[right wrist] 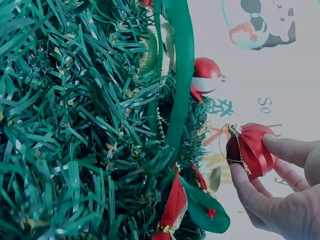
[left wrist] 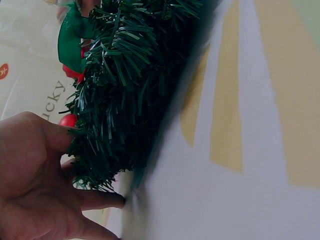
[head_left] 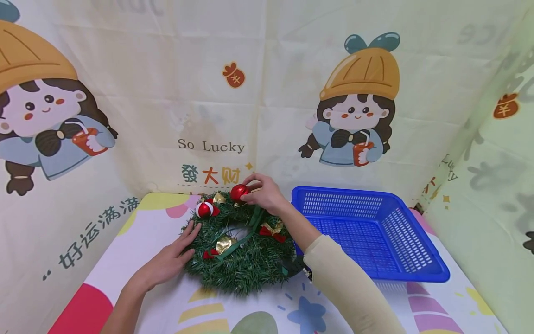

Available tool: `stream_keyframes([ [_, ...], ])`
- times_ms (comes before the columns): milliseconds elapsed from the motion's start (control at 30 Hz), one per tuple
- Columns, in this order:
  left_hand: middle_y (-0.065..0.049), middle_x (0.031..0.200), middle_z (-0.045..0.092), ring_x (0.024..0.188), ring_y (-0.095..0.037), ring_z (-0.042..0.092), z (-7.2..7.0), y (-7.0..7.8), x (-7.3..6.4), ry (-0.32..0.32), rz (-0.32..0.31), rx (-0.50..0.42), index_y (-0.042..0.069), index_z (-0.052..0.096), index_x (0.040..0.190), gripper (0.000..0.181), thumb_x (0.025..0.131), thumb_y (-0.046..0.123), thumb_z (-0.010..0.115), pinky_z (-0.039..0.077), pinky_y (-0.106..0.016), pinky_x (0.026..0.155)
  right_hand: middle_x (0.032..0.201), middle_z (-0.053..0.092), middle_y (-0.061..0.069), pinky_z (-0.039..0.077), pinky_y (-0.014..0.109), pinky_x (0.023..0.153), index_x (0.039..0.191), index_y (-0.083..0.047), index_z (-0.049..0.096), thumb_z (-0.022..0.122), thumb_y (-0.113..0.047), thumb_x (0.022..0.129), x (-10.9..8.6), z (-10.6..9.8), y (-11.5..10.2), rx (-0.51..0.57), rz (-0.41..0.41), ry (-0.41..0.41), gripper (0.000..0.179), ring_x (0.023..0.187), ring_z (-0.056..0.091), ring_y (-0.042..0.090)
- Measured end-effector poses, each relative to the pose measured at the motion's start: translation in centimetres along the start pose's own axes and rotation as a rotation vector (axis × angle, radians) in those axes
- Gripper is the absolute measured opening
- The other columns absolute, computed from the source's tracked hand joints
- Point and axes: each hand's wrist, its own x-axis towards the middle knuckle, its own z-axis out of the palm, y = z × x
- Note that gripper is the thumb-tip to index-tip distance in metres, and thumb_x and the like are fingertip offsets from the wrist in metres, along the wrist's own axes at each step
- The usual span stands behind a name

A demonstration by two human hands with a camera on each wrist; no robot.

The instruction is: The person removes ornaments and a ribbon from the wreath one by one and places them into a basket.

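A green wreath (head_left: 246, 269) lies on the table, decked with red bows, gold bells and a green ribbon (right wrist: 181, 75). Over its far side my right hand (head_left: 264, 195) pinches a ribbed red Christmas ball (right wrist: 257, 149) between thumb and fingers. A thin gold loop hangs from the ball's cap. My left hand (head_left: 174, 254) rests against the wreath's left edge with fingers spread, as the left wrist view also shows fingers (left wrist: 100, 199) reaching down beside the branches. Near those fingertips a red and white ball (head_left: 204, 210) sits on the wreath.
A blue plastic basket (head_left: 421, 273) with slotted walls stands right of the wreath. A dark object (head_left: 293, 266) lies at the wreath's right edge, partly hidden by the right sleeve. Printed cloth (head_left: 275, 116) hangs behind and along both sides of the table.
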Motion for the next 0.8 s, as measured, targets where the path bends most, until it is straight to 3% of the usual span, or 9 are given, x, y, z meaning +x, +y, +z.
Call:
stream_keyframes([
  [800,-0.017,0.176,0.001,0.156,-0.054,0.009,0.0,0.0,-0.2,-0.003,-0.018,-0.003,0.018,0.019,0.168,0.066,0.11,0.018,0.049,0.018,-0.075,0.119,0.133,0.063,0.021,0.053,0.06,0.103,0.13,-0.01,0.063,0.074,-0.001,0.093,-4.0,-2.1,-0.3,0.063,-0.028,-0.063,0.039,0.114,0.069,0.033],
])
